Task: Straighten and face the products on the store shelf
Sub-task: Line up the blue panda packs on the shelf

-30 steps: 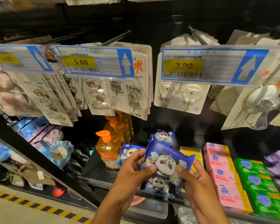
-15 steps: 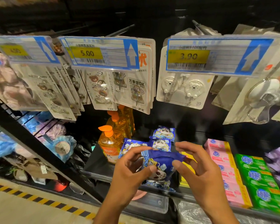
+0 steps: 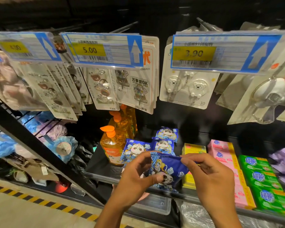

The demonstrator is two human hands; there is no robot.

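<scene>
A blue panda-print packet [image 3: 169,170] is held between both hands just above the front edge of the black shelf [image 3: 102,171]. My left hand [image 3: 135,178] pinches its left side, thumb on the panda face. My right hand [image 3: 211,180] pinches its top right corner. The packet leans forward with its top edge towards me. Behind it stand more panda packets [image 3: 136,149], one [image 3: 164,144] in the middle and one [image 3: 167,133] at the back.
Orange pump bottles [image 3: 113,145] stand left of the packets. Yellow boxes [image 3: 193,148], pink soap packs [image 3: 222,155] and green soap packs [image 3: 260,176] fill the shelf to the right. Hook cards [image 3: 187,89] and price tags [image 3: 104,50] hang overhead. Hazard-striped floor [image 3: 39,201] lies lower left.
The packet has tipped forward from upright and facing me to leaning, its top edge lowered. My right hand shifted from the packet's right side up to its top corner.
</scene>
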